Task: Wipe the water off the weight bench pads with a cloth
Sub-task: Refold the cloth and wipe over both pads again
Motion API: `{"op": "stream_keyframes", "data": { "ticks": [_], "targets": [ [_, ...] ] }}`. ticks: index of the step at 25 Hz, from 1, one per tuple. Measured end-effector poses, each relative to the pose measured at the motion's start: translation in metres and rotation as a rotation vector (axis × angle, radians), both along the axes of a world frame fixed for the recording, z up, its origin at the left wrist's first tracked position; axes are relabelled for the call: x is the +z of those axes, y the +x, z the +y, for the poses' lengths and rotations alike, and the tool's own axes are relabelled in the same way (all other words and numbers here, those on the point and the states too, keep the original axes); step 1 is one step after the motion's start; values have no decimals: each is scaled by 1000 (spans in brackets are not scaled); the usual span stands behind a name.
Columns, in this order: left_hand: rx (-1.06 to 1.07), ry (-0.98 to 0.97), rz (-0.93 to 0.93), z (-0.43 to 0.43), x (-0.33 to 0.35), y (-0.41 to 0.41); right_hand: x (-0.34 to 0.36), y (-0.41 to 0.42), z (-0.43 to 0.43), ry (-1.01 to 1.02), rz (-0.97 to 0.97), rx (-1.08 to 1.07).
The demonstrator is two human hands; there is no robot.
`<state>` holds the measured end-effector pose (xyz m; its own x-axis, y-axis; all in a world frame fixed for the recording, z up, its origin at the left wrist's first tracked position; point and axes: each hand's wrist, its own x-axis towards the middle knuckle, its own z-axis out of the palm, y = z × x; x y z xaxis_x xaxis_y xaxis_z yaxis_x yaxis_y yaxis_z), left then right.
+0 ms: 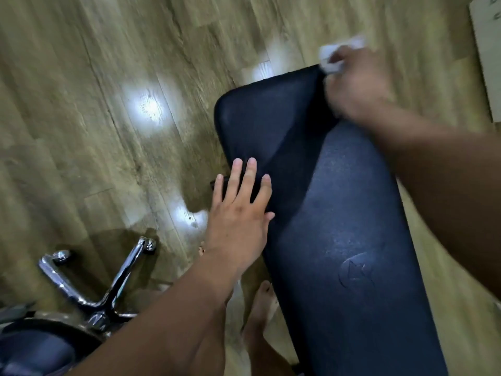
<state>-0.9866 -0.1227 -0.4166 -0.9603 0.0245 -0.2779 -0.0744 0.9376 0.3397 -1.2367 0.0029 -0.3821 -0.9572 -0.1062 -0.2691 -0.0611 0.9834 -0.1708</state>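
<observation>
A long dark blue weight bench pad (347, 226) runs from the bottom right up to the middle of the head view, with a round logo stamped near its lower half. My right hand (357, 85) grips a crumpled white cloth (336, 54) at the pad's far right corner; the hand is blurred. My left hand (238, 213) rests flat on the pad's left edge with fingers straight. The far part of the pad lies in shadow.
A chrome office chair base (100, 283) with castors stands at the lower left on the wooden floor (81, 104). A bare foot (260, 308) is beside the bench. A cardboard box (488, 50) sits at the upper right edge.
</observation>
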Motion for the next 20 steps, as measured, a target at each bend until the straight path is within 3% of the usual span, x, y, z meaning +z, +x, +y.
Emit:
{"op": "stream_keyframes", "data": {
  "ticks": [3,5,10,14,18,20],
  "targets": [
    [-15,-70,-31,-1,7,-5,-14,78,-79,-120,-88,497],
    [-57,-112,-13,-3,7,-7,-13,89,-82,-155,-158,757],
    [-92,-203,-36,-3,13,-9,-23,9,35,-86,116,221],
    [-178,-273,-74,6,35,-28,-21,17,83,-174,35,263],
    [-242,-146,-176,31,41,-63,-16,51,145,-31,68,366],
    [-288,-193,-220,46,40,-71,-18,98,180,-21,49,336]
  ]
}}
